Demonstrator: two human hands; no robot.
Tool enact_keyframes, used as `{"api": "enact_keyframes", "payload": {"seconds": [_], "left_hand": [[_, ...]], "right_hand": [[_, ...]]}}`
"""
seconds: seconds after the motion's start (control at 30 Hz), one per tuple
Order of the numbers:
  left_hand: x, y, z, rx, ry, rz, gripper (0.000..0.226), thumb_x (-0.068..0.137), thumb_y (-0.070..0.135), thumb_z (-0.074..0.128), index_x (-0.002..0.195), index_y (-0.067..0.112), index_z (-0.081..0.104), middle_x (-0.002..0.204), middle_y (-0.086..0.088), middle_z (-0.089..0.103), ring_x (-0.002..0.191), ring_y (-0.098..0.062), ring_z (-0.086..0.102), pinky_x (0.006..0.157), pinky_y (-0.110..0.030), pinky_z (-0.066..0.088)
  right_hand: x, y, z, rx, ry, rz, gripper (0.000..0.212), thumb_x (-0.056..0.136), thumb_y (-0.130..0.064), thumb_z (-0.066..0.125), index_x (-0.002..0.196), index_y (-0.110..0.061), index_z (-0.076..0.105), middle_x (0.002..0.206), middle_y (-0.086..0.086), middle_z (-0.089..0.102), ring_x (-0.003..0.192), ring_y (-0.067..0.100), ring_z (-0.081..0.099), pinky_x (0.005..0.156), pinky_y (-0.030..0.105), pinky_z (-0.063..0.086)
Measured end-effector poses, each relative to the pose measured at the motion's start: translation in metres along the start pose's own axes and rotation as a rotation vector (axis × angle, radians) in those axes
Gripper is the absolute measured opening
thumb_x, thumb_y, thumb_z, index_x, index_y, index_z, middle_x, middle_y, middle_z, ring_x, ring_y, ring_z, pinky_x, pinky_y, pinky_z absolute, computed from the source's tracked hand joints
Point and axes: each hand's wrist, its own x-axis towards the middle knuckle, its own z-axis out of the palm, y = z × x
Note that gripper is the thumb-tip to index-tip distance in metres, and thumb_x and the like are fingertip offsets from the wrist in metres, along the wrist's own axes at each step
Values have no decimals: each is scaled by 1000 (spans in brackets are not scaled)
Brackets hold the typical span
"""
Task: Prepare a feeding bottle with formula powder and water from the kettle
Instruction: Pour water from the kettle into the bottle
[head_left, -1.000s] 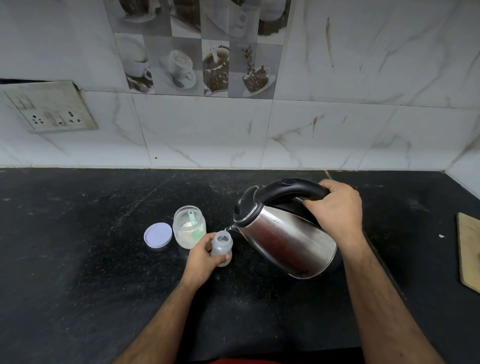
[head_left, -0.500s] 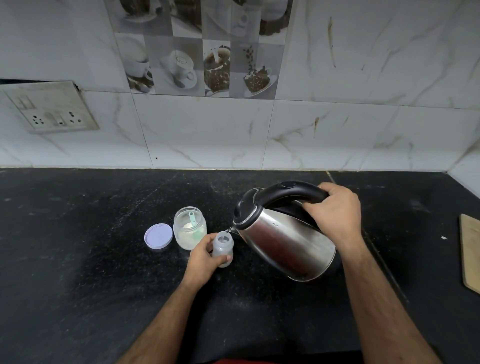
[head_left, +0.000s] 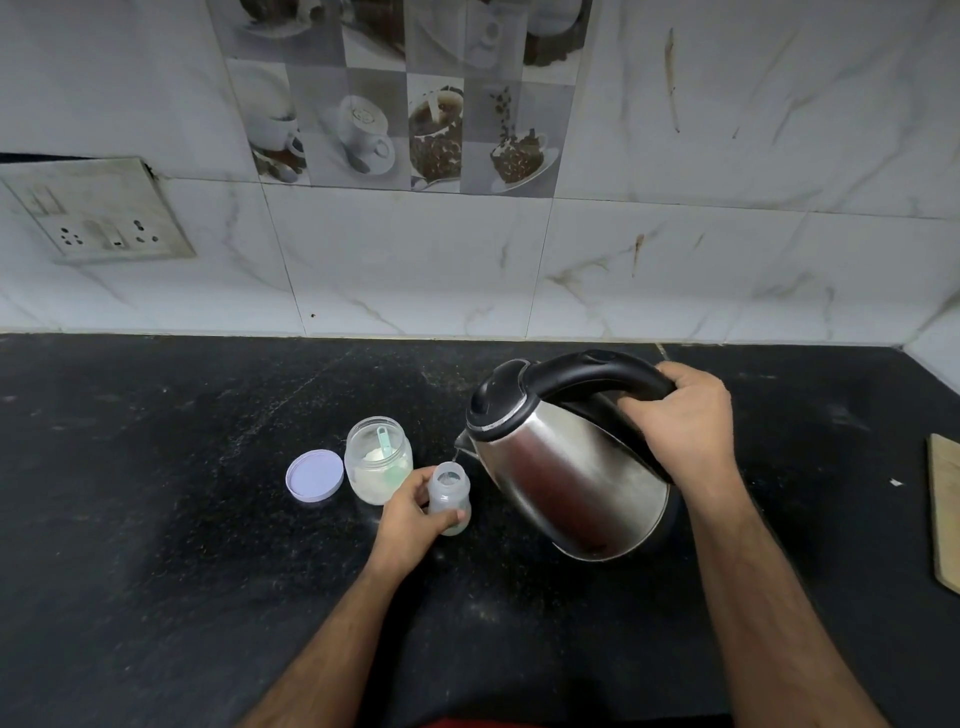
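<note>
Between the two hands, on the black worktop (head_left: 156, 519), the pour is under way. Left hand (head_left: 415, 512): fingers (head_left: 451, 515) curled round the small feeding bottle (head_left: 450, 496), thumb on its far side, holding it upright on the worktop. Bottle mouth open, a little pale content visible low in it. Right hand (head_left: 685, 426): fingers wrapped round the black handle of the steel kettle (head_left: 566, 467), which hangs tilted toward the bottle, base off the worktop.

Change over the last second: the kettle has tipped slightly further and its spout now sits just above the bottle mouth, with what looks like a thin thread of water at the lip. Bottle and left hand have not shifted. Judgement: filling has begun or is about to; level in the bottle cannot be read from here, so how far along is uncertain.

Outward from the left fingers: just beyond them, touching or nearly so, an open formula jar (head_left: 378, 460) with white powder and a green scoop (head_left: 385, 441) standing in it. Further left, its lilac lid (head_left: 315, 475) lying flat. Nothing sits between spout and bottle. Well off beyond the right hand, a wooden board (head_left: 945, 514) at the worktop edge. Wall socket plate (head_left: 98, 213) up left, clear of the work. Narrow mouth, heavy kettle: spill risk is the main concern.
</note>
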Motion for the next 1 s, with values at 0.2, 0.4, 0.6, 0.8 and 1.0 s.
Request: {"api": "enact_keyframes", "payload": {"seconds": [0.2,0.4,0.6,0.8,1.0], "left_hand": [[6,-2,5,0,-3,-4,56,69,-4,83,111,26,61,109,4,72,103,-4,67,86,-19,50],[10,1,9,16,1,7,55,71,-3,82,107,31,60,109,8,71,105,-4,66,84,-18,51],[11,5,14,39,-10,7,54,72,-3,81,108,32,58,111,11,69,103,4,64,82,-11,49],[11,3,18,53,-6,-4,55,72,-1,82,114,27,60,110,12,70,103,4,64,81,-11,49],[12,1,13,76,-29,-10,55,71,5,85,114,27,61,113,15,70,107,4,63,88,-11,48]], "right_hand": [[17,-8,-3,275,66,39,7,65,-5,69,64,-8,62,57,5,51,56,17,45,56,33,38],[36,-18,0,485,104,119,26,71,4,66,63,-19,57,56,1,47,52,14,44,51,27,38],[60,-20,27,657,125,181,28,74,7,67,70,-18,54,59,-1,46,47,5,44,50,19,40],[92,-12,67,713,86,237,32,74,13,60,77,-19,57,66,-3,52,56,4,52,51,12,45],[122,11,110,718,51,313,31,75,12,61,76,-19,57,71,-4,54,68,8,54,64,19,47]]}}
